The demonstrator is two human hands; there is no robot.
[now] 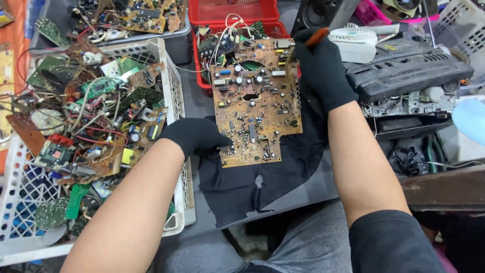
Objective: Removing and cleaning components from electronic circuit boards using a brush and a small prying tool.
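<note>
Left hand [194,135]: gloved, gripping the brown circuit board [256,101] at its 8 o'clock edge
Right hand [321,68]: closed around an orange-handled tool [316,37], tip apparently at the board's 1 o'clock corner

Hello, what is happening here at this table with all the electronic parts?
A person in black gloves works on a large brown circuit board that is tilted up over a black cloth. The left hand grips the board's lower left edge. The right hand holds an orange-handled tool at the board's upper right corner. A white basket at the left is full of loose boards and wires, and a red crate stands behind the board.
</note>
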